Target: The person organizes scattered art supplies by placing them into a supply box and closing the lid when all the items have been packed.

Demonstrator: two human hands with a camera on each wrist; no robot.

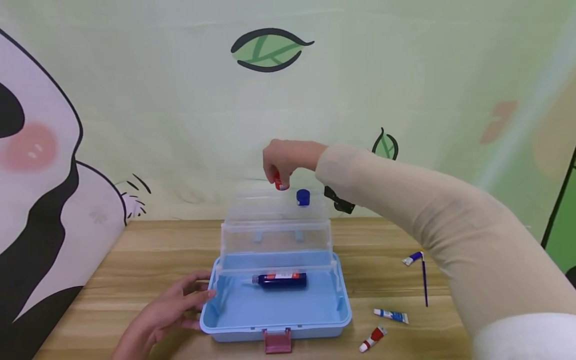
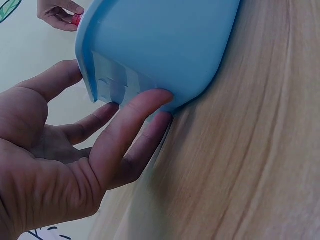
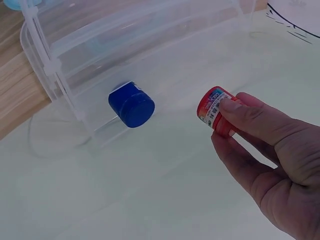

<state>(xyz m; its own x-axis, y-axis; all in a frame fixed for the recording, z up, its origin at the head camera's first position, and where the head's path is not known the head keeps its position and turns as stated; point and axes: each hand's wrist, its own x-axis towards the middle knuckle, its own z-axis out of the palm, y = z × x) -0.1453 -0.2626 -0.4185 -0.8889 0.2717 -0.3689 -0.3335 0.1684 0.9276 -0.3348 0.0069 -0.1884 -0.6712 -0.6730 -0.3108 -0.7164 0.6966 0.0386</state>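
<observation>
My right hand point(image 1: 284, 156) pinches a small red paint jar point(image 3: 216, 107) between thumb and fingers, above the back of the raised clear trays point(image 1: 276, 237). Beside it, a blue paint jar point(image 3: 131, 105) stands on the top tray, apart from the hand. My left hand point(image 1: 173, 307) touches the left side of a light blue storage box point(image 1: 275, 320), fingers spread along its wall; in the left wrist view its fingertips point(image 2: 162, 95) meet that blue wall. Inside the box lies a dark blue bottle point(image 1: 282, 281) with an orange and white label.
Right of the box, the wooden table point(image 1: 373, 280) carries a purple paint tube point(image 1: 412, 258), a thin paintbrush point(image 1: 425, 282), a blue-and-white tube point(image 1: 390, 315) and a red-and-white tube point(image 1: 373, 339). A pink latch point(image 1: 277, 342) hangs at the box front. A printed cloth backdrop point(image 1: 189, 100) rises behind.
</observation>
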